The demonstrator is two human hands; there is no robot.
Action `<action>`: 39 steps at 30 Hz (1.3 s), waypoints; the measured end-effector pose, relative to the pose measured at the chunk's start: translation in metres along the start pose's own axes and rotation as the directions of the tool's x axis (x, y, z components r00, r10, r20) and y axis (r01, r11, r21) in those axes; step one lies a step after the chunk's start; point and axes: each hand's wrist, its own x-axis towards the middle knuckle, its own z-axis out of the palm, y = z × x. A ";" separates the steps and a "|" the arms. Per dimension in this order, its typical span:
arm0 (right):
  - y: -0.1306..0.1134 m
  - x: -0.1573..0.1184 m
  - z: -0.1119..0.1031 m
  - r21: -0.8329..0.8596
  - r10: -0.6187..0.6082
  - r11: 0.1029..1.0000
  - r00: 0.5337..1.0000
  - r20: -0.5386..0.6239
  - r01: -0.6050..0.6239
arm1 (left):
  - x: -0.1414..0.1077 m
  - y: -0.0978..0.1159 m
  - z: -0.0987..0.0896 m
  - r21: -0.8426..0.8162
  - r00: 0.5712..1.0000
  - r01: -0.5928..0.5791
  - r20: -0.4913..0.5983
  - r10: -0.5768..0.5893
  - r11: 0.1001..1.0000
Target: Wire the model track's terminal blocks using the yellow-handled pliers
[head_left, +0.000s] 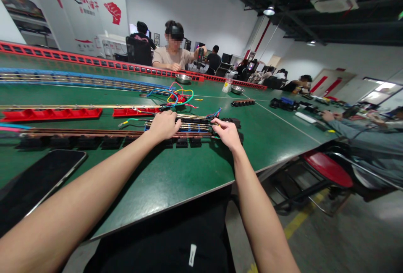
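Long rail assemblies with copper-coloured bars and black feet [94, 135] lie across the green table [151, 195]. My left hand [165, 126] rests on the rails, its fingers bent over a section with blue parts [193, 127]. What its fingertips grip, if anything, is hidden. At the right end of the rails is my right hand [226, 131], thumb and forefinger pinched near a small yellow piece and thin wires. That piece is too small to name. A green wire with a ring end [127, 121] lies left of my left hand.
A phone [47, 180] lies at the near left. Beyond the rails are coiled coloured wires [181, 96], metal bowls [183, 78], a bottle [227, 83] and a long red rail [94, 61]. A person [173, 52] sits opposite; another's sleeve [362, 132] is at right, near a red stool [329, 168].
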 end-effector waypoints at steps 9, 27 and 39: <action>0.001 -0.005 -0.001 -0.310 -0.106 0.941 0.988 0.111 0.135 | 0.000 0.001 -0.001 -0.001 1.000 0.002 0.003 -0.002 1.000; -0.006 -0.011 -0.001 -0.427 -0.120 0.888 0.983 0.141 0.170 | -0.001 0.001 -0.001 -0.020 1.000 0.008 0.014 -0.008 1.000; -0.007 -0.008 0.003 -0.055 0.002 0.998 0.999 -0.038 -0.004 | -0.001 0.000 -0.001 -0.014 1.000 -0.007 0.024 0.007 1.000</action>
